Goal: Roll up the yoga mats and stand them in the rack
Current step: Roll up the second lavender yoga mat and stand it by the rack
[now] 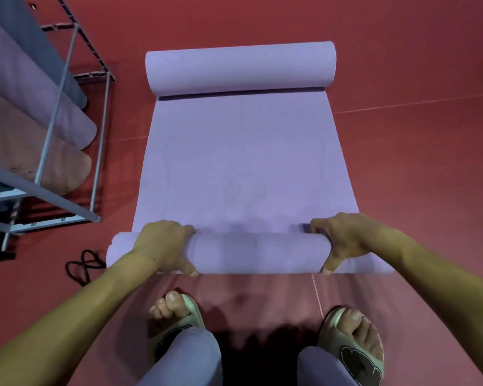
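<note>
While your left hand (162, 243) and right hand (343, 240) each curl around the near roll (257, 253) of the purple yoga mat (243, 162) at lower centre, the grip on both sides is closed on that roll, thumbs under its near edge. The mat's far end, at upper centre, is also curled into a roll (240, 68) on the red floor (416, 79). Rolling appears barely begun; next, push forward evenly with both hands. The rack (67, 107), upper left, already holds rolled mats (39, 112).
</note>
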`<state>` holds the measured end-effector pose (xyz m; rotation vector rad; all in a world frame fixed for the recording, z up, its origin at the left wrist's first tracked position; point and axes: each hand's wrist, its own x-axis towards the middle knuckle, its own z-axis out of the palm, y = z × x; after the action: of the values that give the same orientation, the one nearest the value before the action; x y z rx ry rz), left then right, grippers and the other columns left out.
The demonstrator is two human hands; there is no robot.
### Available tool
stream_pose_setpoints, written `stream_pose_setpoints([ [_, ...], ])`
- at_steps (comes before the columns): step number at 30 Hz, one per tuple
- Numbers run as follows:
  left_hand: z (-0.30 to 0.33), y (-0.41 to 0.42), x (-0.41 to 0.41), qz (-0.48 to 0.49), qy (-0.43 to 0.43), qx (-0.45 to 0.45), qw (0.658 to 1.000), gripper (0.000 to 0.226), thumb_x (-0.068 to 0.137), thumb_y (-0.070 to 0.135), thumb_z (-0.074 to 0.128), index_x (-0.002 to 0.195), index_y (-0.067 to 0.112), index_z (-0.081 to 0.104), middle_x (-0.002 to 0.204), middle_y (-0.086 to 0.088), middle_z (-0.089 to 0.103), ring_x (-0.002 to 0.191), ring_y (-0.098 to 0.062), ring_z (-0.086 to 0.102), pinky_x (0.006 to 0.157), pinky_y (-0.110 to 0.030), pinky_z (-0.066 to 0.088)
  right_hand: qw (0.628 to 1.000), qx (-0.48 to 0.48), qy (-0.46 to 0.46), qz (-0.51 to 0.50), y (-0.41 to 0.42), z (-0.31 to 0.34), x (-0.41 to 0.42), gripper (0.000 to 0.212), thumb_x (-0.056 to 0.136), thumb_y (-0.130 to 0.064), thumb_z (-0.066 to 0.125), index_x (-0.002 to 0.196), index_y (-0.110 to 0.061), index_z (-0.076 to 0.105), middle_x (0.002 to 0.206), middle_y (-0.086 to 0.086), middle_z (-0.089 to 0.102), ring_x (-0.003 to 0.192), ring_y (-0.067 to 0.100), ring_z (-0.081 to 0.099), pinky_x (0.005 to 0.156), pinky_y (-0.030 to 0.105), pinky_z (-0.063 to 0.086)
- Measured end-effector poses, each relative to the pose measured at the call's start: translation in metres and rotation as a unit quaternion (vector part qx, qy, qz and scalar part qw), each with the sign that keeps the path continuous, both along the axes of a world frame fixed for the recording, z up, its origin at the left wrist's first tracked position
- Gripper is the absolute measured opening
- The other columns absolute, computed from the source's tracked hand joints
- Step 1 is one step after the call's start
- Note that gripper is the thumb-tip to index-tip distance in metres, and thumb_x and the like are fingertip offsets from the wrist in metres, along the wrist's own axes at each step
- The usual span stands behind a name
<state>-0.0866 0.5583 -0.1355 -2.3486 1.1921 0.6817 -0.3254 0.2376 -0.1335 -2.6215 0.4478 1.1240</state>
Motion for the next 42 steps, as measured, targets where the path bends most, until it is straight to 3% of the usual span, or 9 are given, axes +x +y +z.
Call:
stream_pose_setpoints([
  [6,0.002,-0.005,0.014,0.025,0.072,-0.001,0.997,0.109,0.05,0.084,0.081,0.14,0.042,0.036,0.109,0.009,0.07,0.098,-0.022,0.068,0.077,-0.036,0.047,0.996,0.064,0.006,-0.057,-0.011,-0.002,0.005,0.097,0.029,-0.087,0.085,0.114,-0.049,0.06,0.107,-0.015,0.057,0.106,0.019,0.058,0.089,0.04,0.055],
  [9,0.002,-0.005,0.02,0.036,0.107,-0.031,0.993,0.095,0.047,0.08,0.086,0.126,0.047,0.045,0.121,0.016,0.059,0.101,-0.019,0.065,0.081,-0.038,0.047,0.997,0.064,-0.026,-0.043,-0.014,-0.011,0.0,0.111,0.029,-0.099,0.073,0.133,-0.064,0.054,0.111,-0.01,0.042,0.111,0.022,0.042,0.092,0.045,0.052],
  [12,-0.004,-0.003,0.019,0.053,0.117,-0.05,0.99,0.092,0.05,0.074,0.089,0.127,0.046,0.048,0.121,0.016,0.049,0.105,-0.019,0.063,0.084,-0.041,0.047,0.996,0.052,-0.07,-0.038,-0.013,-0.007,-0.004,0.104,0.044,-0.086,0.083,0.137,-0.054,0.049,0.11,-0.017,0.048,0.111,0.018,0.046,0.086,0.041,0.05],
  [17,-0.005,-0.005,0.027,0.122,0.163,-0.101,0.974,0.086,0.054,0.061,0.097,0.128,0.045,0.055,0.12,0.022,0.057,0.114,-0.012,0.057,0.09,-0.04,0.047,0.992,0.035,-0.105,-0.055,-0.017,-0.003,-0.005,0.077,0.053,-0.08,0.086,0.113,-0.044,0.054,0.111,-0.023,0.055,0.107,0.015,0.055,0.079,0.038,0.048],
  [21,-0.003,-0.005,0.027,0.11,0.14,-0.108,0.978,0.079,0.062,0.064,0.091,0.131,0.049,0.055,0.118,0.029,0.057,0.113,-0.01,0.057,0.088,-0.039,0.045,0.991,0.007,-0.13,-0.009,-0.015,-0.004,-0.002,0.079,0.065,-0.073,0.085,0.135,-0.046,0.06,0.118,-0.011,0.041,0.111,0.019,0.043,0.081,0.036,0.047],
  [25,-0.004,-0.006,0.023,0.1,0.155,-0.088,0.979,0.086,0.06,0.062,0.092,0.136,0.053,0.052,0.12,0.028,0.061,0.114,-0.009,0.057,0.086,-0.039,0.042,0.987,0.029,-0.155,0.034,0.008,-0.006,-0.002,0.092,0.071,-0.046,0.086,0.151,-0.05,0.041,0.124,-0.012,0.044,0.112,0.017,0.042,0.087,0.038,0.05],
  [31,-0.007,-0.001,0.021,0.09,0.145,-0.11,0.979,0.091,0.06,0.066,0.091,0.141,0.055,0.052,0.122,0.019,0.056,0.12,-0.015,0.056,0.083,-0.039,0.045,0.981,0.03,-0.186,0.043,0.018,-0.005,-0.004,0.079,0.072,-0.034,0.08,0.143,-0.041,0.045,0.13,-0.017,0.054,0.112,0.015,0.045,0.083,0.036,0.049],
  [34,-0.006,-0.001,0.028,0.12,0.128,-0.15,0.973,0.088,0.053,0.067,0.094,0.132,0.051,0.058,0.118,0.014,0.051,0.118,-0.017,0.052,0.083,-0.041,0.048,0.982,0.027,-0.184,0.017,0.015,-0.003,-0.002,0.078,0.078,-0.031,0.079,0.148,-0.047,0.049,0.137,-0.01,0.04,0.117,0.018,0.048,0.084,0.036,0.049],
  [42,0.003,-0.015,0.012,0.042,0.028,-0.158,0.986,0.067,0.078,0.052,0.086,0.137,0.046,0.054,0.132,0.014,0.052,0.123,-0.017,0.053,0.08,-0.035,0.036,0.972,-0.047,-0.223,0.063,0.022,0.005,0.002,0.073,0.081,-0.027,0.073,0.149,-0.042,0.049,0.128,-0.011,0.05,0.11,0.019,0.049,0.073,0.035,0.045],
])
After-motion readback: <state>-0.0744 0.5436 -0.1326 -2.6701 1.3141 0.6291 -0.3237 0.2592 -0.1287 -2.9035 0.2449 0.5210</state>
